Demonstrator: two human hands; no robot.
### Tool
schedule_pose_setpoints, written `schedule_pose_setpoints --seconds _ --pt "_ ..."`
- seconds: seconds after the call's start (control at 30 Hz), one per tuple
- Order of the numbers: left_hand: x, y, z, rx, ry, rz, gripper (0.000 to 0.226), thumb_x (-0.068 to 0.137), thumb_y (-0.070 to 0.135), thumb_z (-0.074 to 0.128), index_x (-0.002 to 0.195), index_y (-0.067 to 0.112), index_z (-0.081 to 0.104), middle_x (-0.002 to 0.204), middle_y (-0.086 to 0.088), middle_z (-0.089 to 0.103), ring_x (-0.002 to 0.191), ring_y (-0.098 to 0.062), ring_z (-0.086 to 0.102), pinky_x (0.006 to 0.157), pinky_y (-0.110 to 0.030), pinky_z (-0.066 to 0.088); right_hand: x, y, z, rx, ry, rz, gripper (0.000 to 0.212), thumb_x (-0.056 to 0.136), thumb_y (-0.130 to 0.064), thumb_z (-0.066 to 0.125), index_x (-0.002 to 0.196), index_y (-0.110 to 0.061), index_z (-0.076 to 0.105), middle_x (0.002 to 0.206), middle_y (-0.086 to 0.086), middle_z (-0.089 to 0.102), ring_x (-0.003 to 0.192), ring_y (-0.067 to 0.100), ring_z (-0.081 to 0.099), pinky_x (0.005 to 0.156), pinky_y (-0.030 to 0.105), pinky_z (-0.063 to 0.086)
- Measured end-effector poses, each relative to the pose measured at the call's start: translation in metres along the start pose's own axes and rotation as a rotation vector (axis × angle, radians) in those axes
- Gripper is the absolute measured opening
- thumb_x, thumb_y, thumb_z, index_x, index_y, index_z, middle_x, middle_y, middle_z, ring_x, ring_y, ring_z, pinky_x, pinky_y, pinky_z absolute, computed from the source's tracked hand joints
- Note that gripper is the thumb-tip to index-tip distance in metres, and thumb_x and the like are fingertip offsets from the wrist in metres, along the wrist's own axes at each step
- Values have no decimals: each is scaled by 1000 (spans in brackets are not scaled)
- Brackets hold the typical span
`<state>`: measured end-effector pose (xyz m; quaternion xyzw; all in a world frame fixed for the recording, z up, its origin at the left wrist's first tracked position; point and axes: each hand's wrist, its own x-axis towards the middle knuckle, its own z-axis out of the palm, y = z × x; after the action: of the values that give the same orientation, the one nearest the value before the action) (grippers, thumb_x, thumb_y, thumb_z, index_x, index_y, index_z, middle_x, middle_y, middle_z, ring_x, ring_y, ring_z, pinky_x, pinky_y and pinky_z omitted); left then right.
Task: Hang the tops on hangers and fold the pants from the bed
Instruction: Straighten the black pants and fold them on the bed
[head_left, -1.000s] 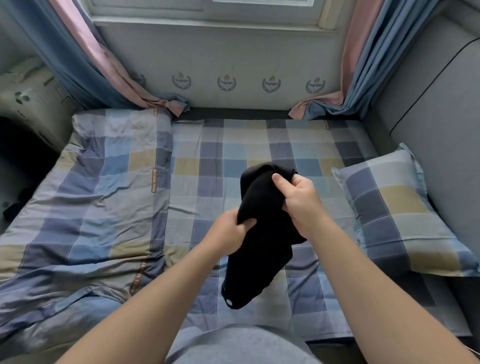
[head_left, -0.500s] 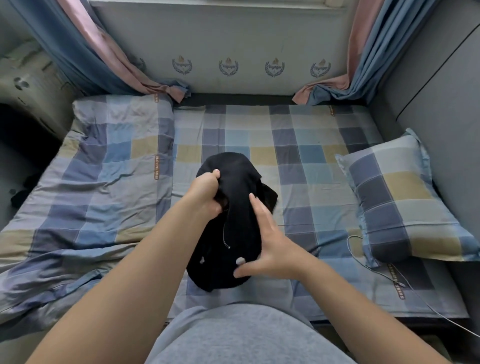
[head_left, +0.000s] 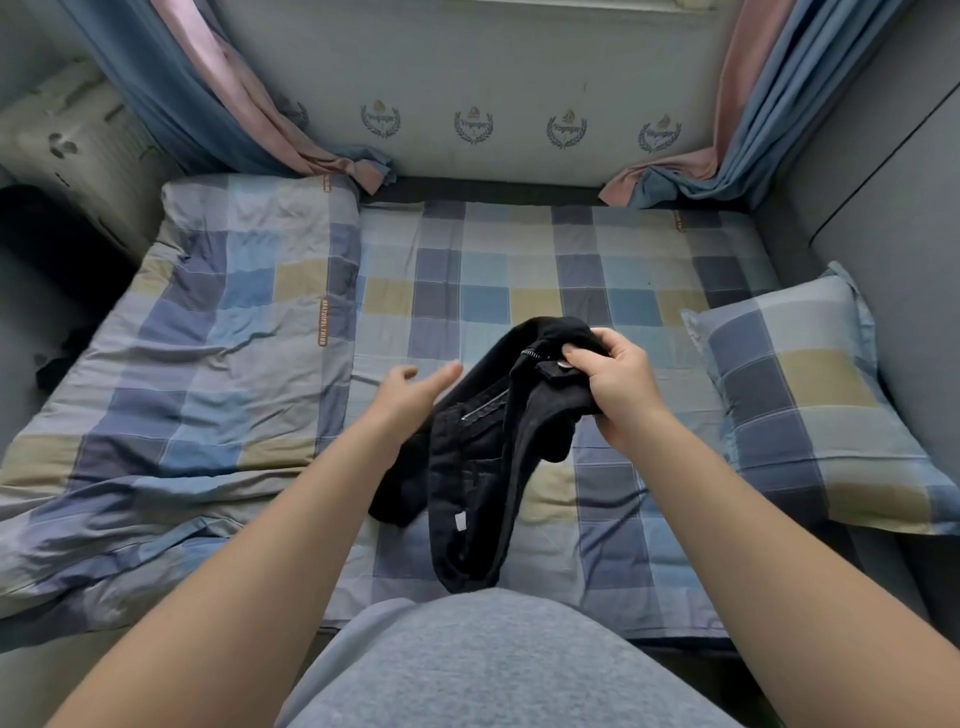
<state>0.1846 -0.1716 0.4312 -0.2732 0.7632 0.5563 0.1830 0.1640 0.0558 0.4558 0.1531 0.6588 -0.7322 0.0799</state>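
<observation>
Pants (head_left: 483, 467) lower end near bed (head_left: 519, 260) front edge | right hand (head_left: 618, 384) fingers grip their top | left hand (head_left: 410, 395) fingers outstretched alongside

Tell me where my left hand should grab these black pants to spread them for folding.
Probably the black pants at the free side of the waistband by the zipper, coming from the left. Your right hand pinches it at the button, the legs hang bunched below, and your open left hand is beside that edge.
</observation>
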Motion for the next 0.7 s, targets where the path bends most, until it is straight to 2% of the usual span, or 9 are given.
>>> schedule_pose_setpoints --seconds 0.1,0.17,0.27,0.33,0.4,0.47,0.57,0.63,0.7 --pt "-7 -23 8 -12 -120 -240 133 46 81 79 150 10 37 149 -12 48 130 -35 51 105 -44 43 2 0 0 161 23 34 11 95 -2 62 95 -13 67 85 5 75 74 18 72 60 28 56" --pt "-12 -31 15 -26 -207 -415 138 32 85 78 146 13 46 143 -13 55 126 -37 55 108 -52 42 1 1 1 243 14 33 12 96 -1 60 97 -11 65 91 7 74 78 20 72 65 31 58" --pt "-11 -39 24 -21 -278 -567 115 50 88 73 140 20 50 145 -15 53 131 -42 49 110 -61 32 -2 0 2 328 -26 41 12 97 0 59 97 -11 64 90 9 73 79 23 73 69 35 59" --pt "-3 -47 25 -166 -293 -623 97 60 85 70 130 18 61 135 -15 62 124 -40 56 112 -57 32 -6 0 1 339 -32 21 12 97 -1 59 98 -11 63 89 7 73 79 22 72 68 35 59" --pt "3 -57 24 -389 -213 -681 73 67 78 71 110 18 72 112 -14 75 106 -35 66 110 -52 37 -9 0 -1 363 -21 -8 13 98 0 57 98 -12 63 91 6 73 80 21 72 68 34 59" --pt "8 -66 23 -514 -126 -710 66 73 71 72 111 18 69 113 -11 74 108 -36 64 107 -55 38 -10 1 -3 387 -4 -23 15 99 1 55 99 -13 62 94 6 71 82 21 71 69 35 59" --pt "7 -66 26 -717 -177 -736 68 77 57 78 121 8 59 120 -22 65 105 -46 65 81 -61 53 -12 2 -2 347 0 -12 16 98 2 56 98 -14 61 95 8 69 81 20 70 70 37 59" --pt "4 -56 32 -811 -208 -684 51 85 40 77 118 5 61 108 -24 72 88 -42 73 72 -53 58 -16 8 1 317 -21 6 17 97 2 58 97 -14 61 93 9 69 79 19 70 68 37 59" --pt "7 -43 38 -842 -136 -560 25 96 17 64 120 6 62 91 -17 76 74 -30 75 64 -42 60 -21 16 0 298 -47 36 16 96 1 61 98 -15 63 95 8 71 82 20 72 67 37 59"
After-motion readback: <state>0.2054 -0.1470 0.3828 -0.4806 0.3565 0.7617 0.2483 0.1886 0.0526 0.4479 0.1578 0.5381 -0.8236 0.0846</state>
